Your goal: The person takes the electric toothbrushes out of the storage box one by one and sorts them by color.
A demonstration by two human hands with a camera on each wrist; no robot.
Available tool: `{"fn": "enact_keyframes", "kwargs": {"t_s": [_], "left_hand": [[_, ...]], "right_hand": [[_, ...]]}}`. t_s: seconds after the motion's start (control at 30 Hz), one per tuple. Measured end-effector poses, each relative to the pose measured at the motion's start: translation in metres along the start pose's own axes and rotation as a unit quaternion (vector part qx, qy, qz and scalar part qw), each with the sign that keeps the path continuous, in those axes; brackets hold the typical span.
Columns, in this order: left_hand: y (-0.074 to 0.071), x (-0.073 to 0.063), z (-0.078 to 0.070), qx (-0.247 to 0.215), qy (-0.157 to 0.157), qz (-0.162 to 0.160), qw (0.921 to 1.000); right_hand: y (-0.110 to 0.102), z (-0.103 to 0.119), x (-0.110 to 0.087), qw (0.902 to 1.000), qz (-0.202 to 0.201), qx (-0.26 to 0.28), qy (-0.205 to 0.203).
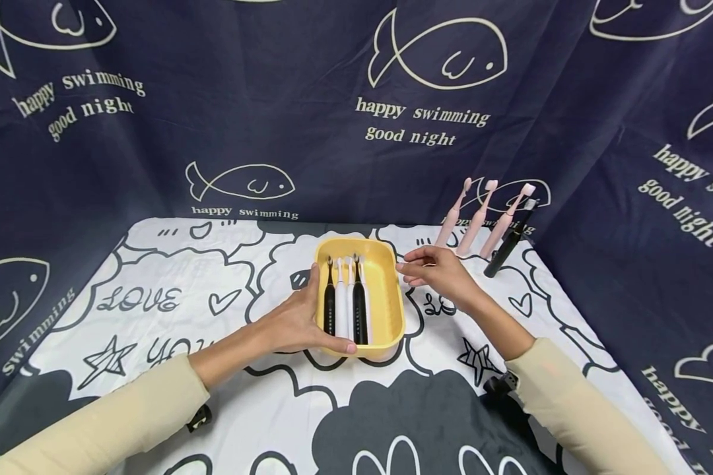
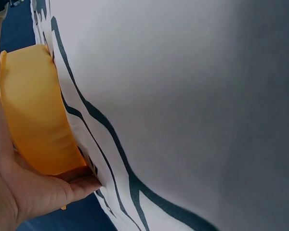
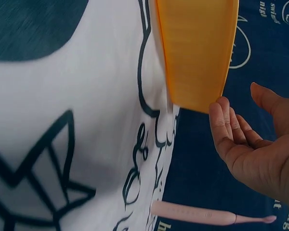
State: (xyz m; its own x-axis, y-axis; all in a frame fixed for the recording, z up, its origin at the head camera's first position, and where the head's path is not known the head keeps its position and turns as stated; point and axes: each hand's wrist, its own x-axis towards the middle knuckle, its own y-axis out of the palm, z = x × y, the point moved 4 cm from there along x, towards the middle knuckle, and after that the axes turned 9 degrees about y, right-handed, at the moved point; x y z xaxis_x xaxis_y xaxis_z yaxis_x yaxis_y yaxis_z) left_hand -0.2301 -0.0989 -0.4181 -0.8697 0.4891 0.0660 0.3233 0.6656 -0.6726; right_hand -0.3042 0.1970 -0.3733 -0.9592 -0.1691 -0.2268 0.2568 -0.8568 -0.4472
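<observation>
A yellow tray [image 1: 383, 297] sits on the patterned cloth, also visible in the left wrist view as a yellow wall [image 2: 33, 110]. Inside its left part lie several electric toothbrushes side by side, among them a black toothbrush [image 1: 329, 307], a white toothbrush [image 1: 341, 310] and a second black toothbrush [image 1: 359, 310]. My left hand [image 1: 297, 320] grips the tray's near left corner, thumb along the front and fingers along the left side. Beside the right rim is my right hand [image 1: 442, 270], its fingers loosely bent and holding nothing; in the right wrist view the fingertips [image 3: 222, 103] come close to the tray's corner.
At the back right stand a black toothbrush [image 1: 505, 247] and three pink ones, the nearest pink toothbrush [image 1: 498, 232] next to the black. Dark blue fabric [image 1: 321, 119] with fish drawings hangs behind and at the sides. The white cloth [image 1: 237, 409] has black drawings.
</observation>
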Motion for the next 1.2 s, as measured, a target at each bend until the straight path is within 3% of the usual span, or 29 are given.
{"fn": "enact_keyframes", "kwargs": {"t_s": [0.53,1.2], "left_hand": [[0.000,0.001,0.003,0.016,-0.011,0.001,0.9998],[-0.001,0.000,0.000,0.017,0.004,0.001,0.9998]], "right_hand": [[0.020,0.012,0.007,0.9993,-0.020,0.014,-0.027],[0.059,0.028,0.012,0.9980,0.025,0.051,-0.027]]}}
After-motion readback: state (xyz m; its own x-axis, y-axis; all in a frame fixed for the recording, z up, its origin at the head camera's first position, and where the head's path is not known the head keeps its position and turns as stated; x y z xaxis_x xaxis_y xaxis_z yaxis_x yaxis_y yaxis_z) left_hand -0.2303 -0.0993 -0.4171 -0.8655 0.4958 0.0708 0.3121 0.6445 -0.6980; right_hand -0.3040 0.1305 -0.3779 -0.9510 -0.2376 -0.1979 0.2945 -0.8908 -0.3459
